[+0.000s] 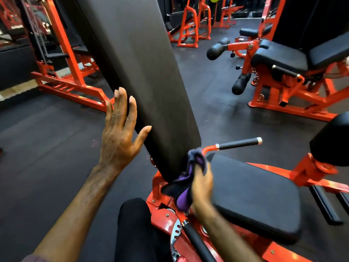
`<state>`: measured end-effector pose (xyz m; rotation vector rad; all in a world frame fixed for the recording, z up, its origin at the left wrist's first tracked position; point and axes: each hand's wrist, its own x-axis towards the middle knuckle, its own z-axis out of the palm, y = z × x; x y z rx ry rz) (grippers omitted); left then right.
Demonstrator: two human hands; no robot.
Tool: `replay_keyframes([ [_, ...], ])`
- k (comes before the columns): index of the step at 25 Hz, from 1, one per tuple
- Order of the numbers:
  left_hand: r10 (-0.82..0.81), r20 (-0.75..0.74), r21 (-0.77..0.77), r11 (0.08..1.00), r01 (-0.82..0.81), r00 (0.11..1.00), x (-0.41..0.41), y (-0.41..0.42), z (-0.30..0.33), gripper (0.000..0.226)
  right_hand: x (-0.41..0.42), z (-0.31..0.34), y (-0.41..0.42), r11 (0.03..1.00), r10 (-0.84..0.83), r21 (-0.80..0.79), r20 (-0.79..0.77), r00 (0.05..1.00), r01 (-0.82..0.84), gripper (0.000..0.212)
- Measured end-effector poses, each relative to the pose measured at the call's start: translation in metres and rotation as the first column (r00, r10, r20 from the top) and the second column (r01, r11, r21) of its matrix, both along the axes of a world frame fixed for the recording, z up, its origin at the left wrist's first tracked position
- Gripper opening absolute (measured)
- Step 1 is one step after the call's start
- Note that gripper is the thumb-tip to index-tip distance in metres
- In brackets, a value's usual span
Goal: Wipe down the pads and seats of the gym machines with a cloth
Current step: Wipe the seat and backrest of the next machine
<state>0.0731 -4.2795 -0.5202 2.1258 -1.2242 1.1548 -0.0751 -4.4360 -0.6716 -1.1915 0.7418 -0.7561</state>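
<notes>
At backrest pad's (132, 72) bottom edge, purple cloth (186, 183) was bunched in right hand (201, 188), grip clamped on it, beside seat pad (253, 195). Left hand (120, 133) lay flat against pad's side, fingers spread.

Single view only, head-mounted, wide-angle, so no second view shares the scene. It looks forward and steeply down from close above the tall black padded backrest (136, 76) and flat black rectangular seat pad (253, 195) of a red steel machine frame (162, 214). Dark rubber floor (47, 148) fills the lower left; straight lines bow toward the frame edges.
</notes>
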Motion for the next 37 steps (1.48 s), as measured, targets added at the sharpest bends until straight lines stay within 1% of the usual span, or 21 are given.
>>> replay_keyframes([
  [2, -0.006, -0.029, 0.009, 1.0, 0.006, 1.0, 0.001, -0.003, 0.0, 0.079, 0.005, -0.018, 0.039, 1.0, 0.0, -0.017, 0.009, 1.0, 0.0, 0.043],
  [3, -0.013, -0.047, 0.007, 1.0, 0.013, 0.999, 0.001, -0.005, -0.001, 0.08, 0.007, -0.022, 0.046, 1.0, -0.008, -0.016, -0.004, 1.0, 0.008, 0.051],
  [5, -0.025, -0.091, -0.02, 1.0, 0.023, 0.996, -0.001, -0.013, -0.004, 0.082, 0.014, -0.021, 0.043, 1.0, 0.013, 0.008, -0.044, 0.999, -0.013, 0.071],
  [6, -0.032, -0.116, -0.048, 0.999, 0.026, 0.993, -0.003, -0.019, -0.005, 0.083, 0.017, -0.021, 0.04, 1.0, 0.024, -0.018, -0.059, 0.998, -0.025, 0.079],
  [8, -0.033, -0.156, -0.129, 0.992, 0.013, 0.987, -0.011, -0.034, -0.008, 0.082, 0.03, -0.019, 0.025, 0.997, -0.018, -0.08, -0.09, 0.996, 0.01, 0.087],
  [10, -0.023, -0.185, -0.217, 0.976, -0.018, 0.982, -0.018, -0.053, -0.009, 0.08, 0.055, -0.018, -0.01, 0.995, -0.1, -0.036, -0.077, 0.992, 0.097, 0.08],
  [13, 0.008, -0.202, -0.306, 0.95, -0.07, 0.979, -0.021, -0.07, -0.011, 0.076, 0.078, -0.037, -0.043, 0.991, -0.107, 0.062, -0.179, 0.978, 0.119, 0.088],
  [14, 0.01, -0.198, -0.317, 0.945, -0.074, 0.98, -0.02, -0.072, -0.012, 0.075, 0.074, -0.044, -0.036, 0.991, -0.096, 0.071, -0.182, 0.979, 0.11, 0.084],
  [16, -0.003, -0.192, -0.334, 0.94, -0.062, 0.981, -0.016, -0.073, -0.014, 0.074, 0.068, -0.067, -0.019, 0.995, -0.058, 0.076, -0.17, 0.984, 0.071, 0.062],
  [17, -0.017, -0.192, -0.341, 0.939, -0.051, 0.981, -0.016, -0.072, -0.015, 0.074, 0.066, -0.071, -0.019, 0.993, -0.029, 0.105, -0.168, 0.985, 0.048, 0.059],
  [19, -0.036, -0.191, -0.355, 0.934, -0.035, 0.981, -0.015, -0.072, -0.015, 0.074, 0.08, -0.068, -0.045, 0.977, -0.021, 0.202, -0.227, 0.974, 0.068, 0.071],
  [22, -0.065, -0.184, -0.375, 0.927, -0.009, 0.981, -0.014, -0.073, -0.015, 0.073, 0.108, -0.054, -0.095, 0.942, -0.044, 0.312, -0.256, 0.966, 0.126, 0.067],
  [25, -0.072, -0.172, -0.385, 0.923, 0.0, 0.983, -0.012, -0.074, -0.017, 0.073, 0.103, -0.059, -0.086, 0.955, -0.051, 0.267, -0.283, 0.958, 0.13, 0.093],
  [26, -0.071, -0.166, -0.386, 0.923, 0.001, 0.984, -0.011, -0.074, -0.017, 0.074, 0.097, -0.062, -0.084, 0.954, -0.031, 0.279, -0.263, 0.964, 0.107, 0.093],
  [28, -0.064, -0.163, -0.383, 0.924, -0.003, 0.984, -0.01, -0.075, -0.017, 0.074, 0.099, -0.05, -0.102, 0.948, 0.022, 0.313, -0.251, 0.968, 0.06, 0.085],
  [29, -0.067, -0.172, -0.386, 0.923, -0.005, 0.983, -0.011, -0.075, -0.017, 0.074, 0.106, -0.039, -0.12, 0.955, 0.049, 0.296, -0.256, 0.965, 0.03, 0.08],
  [31, -0.065, -0.178, -0.391, 0.92, -0.01, 0.982, -0.011, -0.075, -0.019, 0.073, 0.121, -0.004, -0.151, 0.974, 0.138, 0.213, -0.259, 0.956, -0.082, 0.068],
  [32, -0.06, -0.173, -0.388, 0.922, -0.012, 0.983, -0.011, -0.074, -0.019, 0.073, 0.126, 0.013, -0.159, 0.977, 0.172, 0.165, -0.242, 0.955, -0.135, 0.058],
  [33, -0.059, -0.17, -0.385, 0.923, -0.012, 0.984, -0.011, -0.075, -0.02, 0.073, 0.13, 0.019, -0.164, 0.979, 0.196, 0.112, -0.239, 0.951, -0.173, 0.048],
  [34, -0.061, -0.165, -0.386, 0.922, -0.007, 0.984, -0.01, -0.075, -0.021, 0.073, 0.129, 0.021, -0.165, 0.978, 0.208, 0.069, -0.248, 0.946, -0.197, 0.044],
  [37, -0.068, -0.134, -0.389, 0.921, 0.011, 0.989, -0.007, -0.076, -0.023, 0.075, 0.127, 0.008, -0.164, 0.968, 0.247, 0.023, -0.263, 0.933, -0.25, 0.054],
])
